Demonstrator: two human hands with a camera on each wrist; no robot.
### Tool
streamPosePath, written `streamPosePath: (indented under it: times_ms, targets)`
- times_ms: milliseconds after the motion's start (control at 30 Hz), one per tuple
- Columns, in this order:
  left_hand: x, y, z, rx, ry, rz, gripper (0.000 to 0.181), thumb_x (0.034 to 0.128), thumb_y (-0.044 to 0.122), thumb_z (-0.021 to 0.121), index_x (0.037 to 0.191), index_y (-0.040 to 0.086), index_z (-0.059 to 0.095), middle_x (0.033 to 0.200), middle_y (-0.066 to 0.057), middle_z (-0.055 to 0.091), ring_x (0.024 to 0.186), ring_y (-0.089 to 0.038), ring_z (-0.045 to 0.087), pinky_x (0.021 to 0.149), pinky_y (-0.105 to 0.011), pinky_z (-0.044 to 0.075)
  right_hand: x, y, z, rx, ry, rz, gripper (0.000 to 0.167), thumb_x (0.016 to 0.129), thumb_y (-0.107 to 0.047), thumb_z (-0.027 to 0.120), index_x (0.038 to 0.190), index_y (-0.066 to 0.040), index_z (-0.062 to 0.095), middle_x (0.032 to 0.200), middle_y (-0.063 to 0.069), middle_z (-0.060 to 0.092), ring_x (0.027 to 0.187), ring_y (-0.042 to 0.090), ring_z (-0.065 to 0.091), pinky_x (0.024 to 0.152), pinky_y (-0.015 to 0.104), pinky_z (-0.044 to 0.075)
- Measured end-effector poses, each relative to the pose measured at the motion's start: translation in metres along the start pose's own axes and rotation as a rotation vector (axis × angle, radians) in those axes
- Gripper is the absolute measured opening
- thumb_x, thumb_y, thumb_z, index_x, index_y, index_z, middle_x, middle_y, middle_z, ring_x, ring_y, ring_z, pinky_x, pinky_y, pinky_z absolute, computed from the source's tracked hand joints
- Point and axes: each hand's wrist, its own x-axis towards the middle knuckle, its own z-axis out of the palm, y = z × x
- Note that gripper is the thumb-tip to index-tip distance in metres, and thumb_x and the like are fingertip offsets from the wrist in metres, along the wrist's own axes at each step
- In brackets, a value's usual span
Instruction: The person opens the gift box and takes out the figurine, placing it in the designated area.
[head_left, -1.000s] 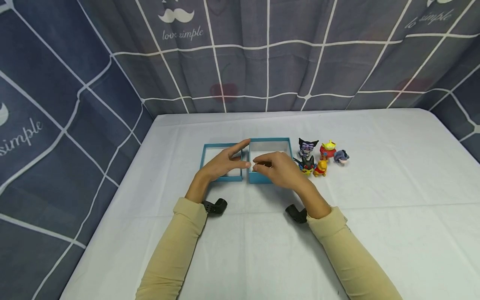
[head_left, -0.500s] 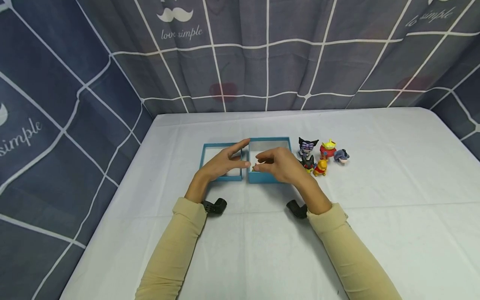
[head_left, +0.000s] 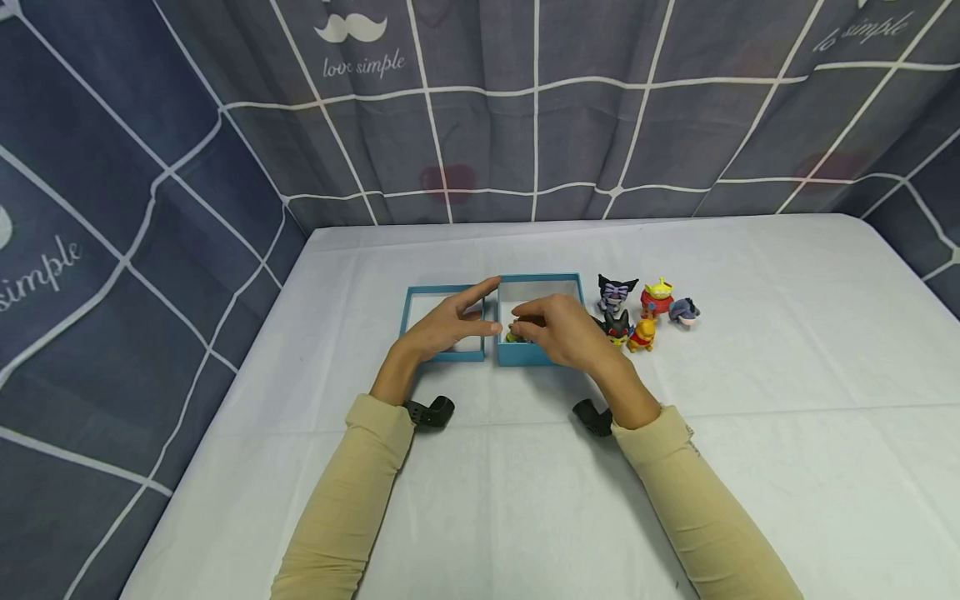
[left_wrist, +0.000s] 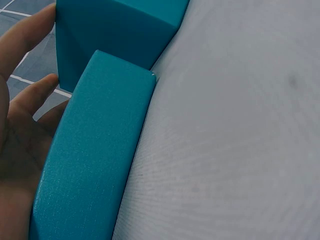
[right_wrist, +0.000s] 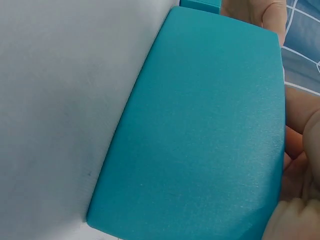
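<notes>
A blue box (head_left: pixel 525 355) with a pale inside stands uncovered in the head view, its blue lid (head_left: pixel 459 357) lying open side up to its left. My left hand (head_left: pixel 444 327) reaches across the lid, and its extended fingertips touch the box's left wall, also seen in the left wrist view. Over the box, my right hand (head_left: pixel 562 331) has its fingers bent down inside. It pinches a small figurine (head_left: pixel 512 337), of which only a yellow-green bit shows; the rest is hidden by the fingers. In the right wrist view the box's front wall (right_wrist: pixel 195 125) hides the fingertips.
Right of the box stand several toy figurines: a black-eared purple one (head_left: pixel 615 293), a black cat-like one (head_left: pixel 617 327) partly behind my hand, a yellow bear (head_left: pixel 642 335), a green alien in red (head_left: pixel 657 297) and a blue-grey donkey (head_left: pixel 684 312). A white cloth (head_left: pixel 787 333) covers the table.
My right fingers have shifted slightly within the box, and a yellow-green bit of the figurine now shows beside them. The left hand, box and lid stay in place.
</notes>
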Motion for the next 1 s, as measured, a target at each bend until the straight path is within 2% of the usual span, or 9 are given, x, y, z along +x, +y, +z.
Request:
streamPosePath:
  times_ms: [333, 500, 633, 867, 1000]
  targets:
    - [-0.0002, 0.0001, 0.0001, -0.002, 0.006, -0.010, 0.079, 0.0903, 0.037, 0.072, 0.156, 0.037, 0.028, 0.160, 0.014, 0.019, 0.144, -0.039, 0.023, 0.112, -0.056, 0.029, -0.0009, -0.0011, 0.0027, 0.009, 0.005, 0.010, 0.028, 0.098, -0.011, 0.063, 0.123, 0.001, 0.069, 0.106, 0.009, 0.073, 0.094, 0.019, 0.069, 0.082, 0.040, 0.057]
    - [0.0003, -0.0014, -0.0003, -0.009, 0.006, -0.014, 0.079, 0.0904, 0.036, 0.072, 0.156, 0.037, 0.027, 0.160, 0.014, 0.019, 0.145, -0.039, 0.023, 0.113, -0.055, 0.028, -0.0006, -0.0010, 0.0029, -0.043, -0.017, -0.002, 0.029, 0.099, -0.015, 0.062, 0.123, -0.001, 0.069, 0.105, 0.006, 0.074, 0.095, 0.018, 0.069, 0.086, 0.042, 0.055]
    - [0.0000, -0.0012, -0.0004, -0.004, 0.009, -0.011, 0.079, 0.0903, 0.037, 0.072, 0.156, 0.037, 0.027, 0.160, 0.014, 0.020, 0.144, -0.039, 0.023, 0.113, -0.056, 0.028, 0.0003, -0.0012, 0.0027, -0.064, -0.029, -0.021, 0.027, 0.101, -0.016, 0.060, 0.122, -0.004, 0.071, 0.102, 0.004, 0.074, 0.090, 0.016, 0.068, 0.083, 0.041, 0.055]
    - [0.0007, -0.0007, -0.0003, 0.002, 0.011, -0.015, 0.077, 0.0920, 0.033, 0.071, 0.156, 0.037, 0.027, 0.160, 0.015, 0.020, 0.144, -0.038, 0.024, 0.113, -0.054, 0.028, 0.0010, -0.0014, 0.0043, -0.070, -0.038, 0.027, 0.034, 0.099, -0.023, 0.063, 0.126, -0.004, 0.068, 0.110, 0.007, 0.072, 0.096, 0.019, 0.068, 0.084, 0.041, 0.055]
    - [0.0010, -0.0006, 0.0002, 0.005, 0.009, -0.018, 0.077, 0.0939, 0.026, 0.069, 0.157, 0.033, 0.025, 0.161, 0.011, 0.018, 0.144, -0.039, 0.023, 0.114, -0.054, 0.027, 0.0011, -0.0028, 0.0036, -0.054, -0.045, 0.068, 0.037, 0.098, -0.026, 0.065, 0.127, -0.003, 0.068, 0.112, 0.008, 0.071, 0.099, 0.021, 0.068, 0.085, 0.041, 0.055]
